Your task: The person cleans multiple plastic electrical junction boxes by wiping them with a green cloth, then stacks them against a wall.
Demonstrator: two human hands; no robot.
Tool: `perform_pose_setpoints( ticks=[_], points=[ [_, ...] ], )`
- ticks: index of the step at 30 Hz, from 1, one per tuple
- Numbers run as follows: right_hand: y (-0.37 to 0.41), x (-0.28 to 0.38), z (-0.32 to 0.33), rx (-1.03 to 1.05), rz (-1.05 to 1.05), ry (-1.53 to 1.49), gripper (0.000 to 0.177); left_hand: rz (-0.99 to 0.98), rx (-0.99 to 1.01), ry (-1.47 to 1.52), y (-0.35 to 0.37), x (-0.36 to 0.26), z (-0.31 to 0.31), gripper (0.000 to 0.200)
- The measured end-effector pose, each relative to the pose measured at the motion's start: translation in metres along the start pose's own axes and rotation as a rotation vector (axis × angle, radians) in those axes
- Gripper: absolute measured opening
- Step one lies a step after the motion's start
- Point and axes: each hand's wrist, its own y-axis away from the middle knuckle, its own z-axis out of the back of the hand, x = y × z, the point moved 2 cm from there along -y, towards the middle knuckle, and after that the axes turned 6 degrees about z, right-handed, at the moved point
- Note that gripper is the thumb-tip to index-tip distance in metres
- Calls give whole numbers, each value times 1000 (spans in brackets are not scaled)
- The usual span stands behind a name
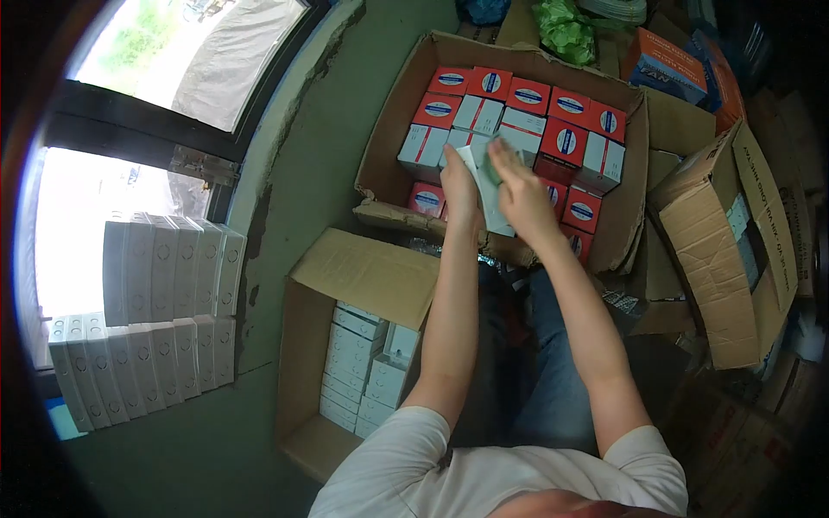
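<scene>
My left hand [460, 183] grips a white, flat, box-like piece [490, 200] along its left side, above the front of a large open carton [376, 173]. At its right side is my right hand [521, 192], fingers blurred by motion. A pale greenish patch shows by those fingertips; what it is I cannot make out. In the carton under both hands stand several small red-and-white boxes [566, 142], some red face up with a white oval label, others with a pale side and a red stripe up.
An open carton [307, 345] of white square boxes [350, 350] stands at lower left. White boxes [147, 345] are stacked by the window. An empty-looking carton [708, 259], an orange-and-blue fan box [669, 67] and a green plastic bag [566, 30] lie to the right and back.
</scene>
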Motion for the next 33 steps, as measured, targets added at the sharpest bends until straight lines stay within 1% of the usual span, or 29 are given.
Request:
perform_pose_setpoints(
  ticks=[1, 2, 4, 5, 8, 9, 12, 13, 16, 17, 20, 23, 26, 27, 29, 30, 32, 33],
  points=[
    [2, 9, -4, 22, 39, -51, 61, -72, -12, 80, -7, 2, 3, 62],
    [3, 13, -5, 79, 54, -93, 62, -56, -46, 162, -12, 6, 9, 63],
    [4, 17, -6, 198, 88, -176, 65, -26, -115, 333, -7, -5, 15, 63],
    [3, 9, -7, 223, 71, -164, 63, -86, -110, 326, -6, -9, 17, 63],
    [2, -12, -6, 148, -113, -22, 62, -119, -50, 182, -8, -7, 12, 63],
    [0, -7, -3, 81, -104, -82, 58, -115, -55, 111, -8, -3, 9, 63],
    [0, 18, -2, 54, 17, -185, 58, -133, -99, 192, -13, 4, 9, 64],
    [2, 26, -2, 101, 67, -191, 58, -130, -79, 278, -13, 3, 14, 65],
    [6, 25, 0, 236, 36, -191, 60, -136, -173, 353, -7, -10, 24, 65],
    [7, 19, -2, 245, -53, -140, 59, -176, -158, 401, -3, -12, 21, 67],
    [2, 19, 1, 118, -77, -46, 54, -191, -137, 410, -3, -12, 17, 67],
    [4, 32, 2, 109, 90, -61, 55, -192, -117, 355, -6, -7, 19, 67],
    [15, 36, 7, 254, 153, -123, 55, -116, -232, 408, -11, -4, 32, 67],
    [14, 34, 10, 259, 108, -105, 56, -102, -262, 447, -11, -7, 33, 66],
    [12, 30, 15, 271, 16, -71, 56, -151, -190, 537, -7, -9, 28, 65],
    [10, 27, 13, 222, 17, -43, 56, -176, -151, 581, -6, -10, 25, 65],
    [10, 21, 10, 125, 15, 16, 55, -164, -122, 572, -11, -7, 27, 64],
    [11, 25, 12, 170, 56, 2, 58, -157, -107, 564, -11, -7, 27, 63]
  ],
)
